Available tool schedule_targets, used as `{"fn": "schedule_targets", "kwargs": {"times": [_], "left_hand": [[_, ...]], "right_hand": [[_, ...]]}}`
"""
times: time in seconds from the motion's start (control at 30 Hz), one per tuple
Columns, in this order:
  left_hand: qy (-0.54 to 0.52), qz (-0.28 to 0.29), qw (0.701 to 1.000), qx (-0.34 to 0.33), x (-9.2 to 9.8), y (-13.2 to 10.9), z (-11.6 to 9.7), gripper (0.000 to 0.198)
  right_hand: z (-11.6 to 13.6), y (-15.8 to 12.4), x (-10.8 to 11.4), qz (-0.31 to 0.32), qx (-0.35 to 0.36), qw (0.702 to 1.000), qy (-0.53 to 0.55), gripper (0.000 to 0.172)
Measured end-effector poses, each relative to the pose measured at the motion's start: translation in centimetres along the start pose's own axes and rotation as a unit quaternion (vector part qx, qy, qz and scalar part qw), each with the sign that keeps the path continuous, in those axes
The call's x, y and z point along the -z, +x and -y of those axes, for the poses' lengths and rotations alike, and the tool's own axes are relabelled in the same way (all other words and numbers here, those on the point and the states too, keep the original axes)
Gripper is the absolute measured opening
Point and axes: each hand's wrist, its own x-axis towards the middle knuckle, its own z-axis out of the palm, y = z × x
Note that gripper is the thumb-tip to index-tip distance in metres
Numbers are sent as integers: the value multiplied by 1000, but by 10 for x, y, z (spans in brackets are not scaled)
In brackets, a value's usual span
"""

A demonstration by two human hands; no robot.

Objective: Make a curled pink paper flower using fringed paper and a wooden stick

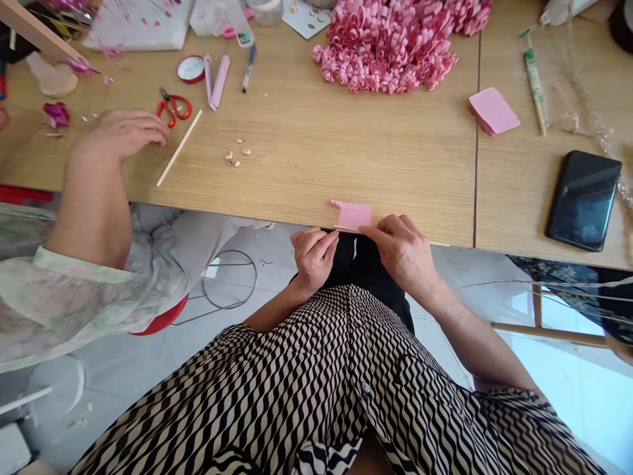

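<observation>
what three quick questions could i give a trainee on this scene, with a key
1. True or false: in the picture, the black phone lies left of the pink paper stack.
2. Which lies closest to the person's left hand and right hand? (a) the phone (b) the small pink sheet (c) the paper stack
3. Fill in: the tool beside the co-worker's hand has ____ handles.

Key: 1 false; 2 b; 3 orange-red.

The thin stick (pixel 347 229) slips from sight at the right hand's (pixel 406 256) fingers; beyond them, the top edge cuts the pink heap (pixel 390 46)!
</observation>
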Motion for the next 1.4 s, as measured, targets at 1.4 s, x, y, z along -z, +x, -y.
{"fn": "schedule_targets", "kwargs": {"times": [1.4], "left_hand": [[123, 110, 980, -113, 9, 26, -1, 26]], "right_hand": [[-14, 4, -3, -23, -28, 998, 56, 22]]}}
